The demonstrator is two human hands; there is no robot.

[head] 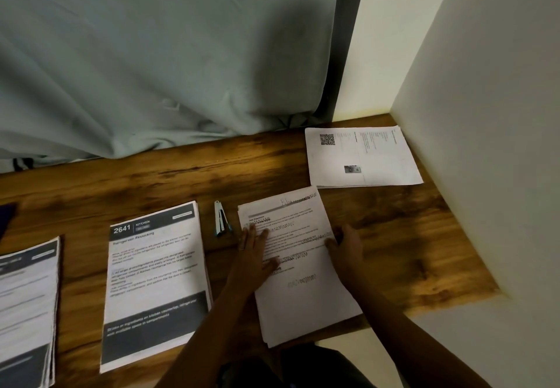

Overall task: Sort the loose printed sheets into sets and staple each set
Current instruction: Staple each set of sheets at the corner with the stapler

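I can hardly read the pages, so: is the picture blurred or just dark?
Head view: dim overall, brightest on the wall behind the QR-code sheet; print on the tilted stack that the left hand presses and the right hand touches is smeared, probably motion blur; the leftmost stack is soft too; the 2641 heading is readable.

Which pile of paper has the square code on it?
The far right pile, lying sideways in the corner by the wall. No other pile shows a code.
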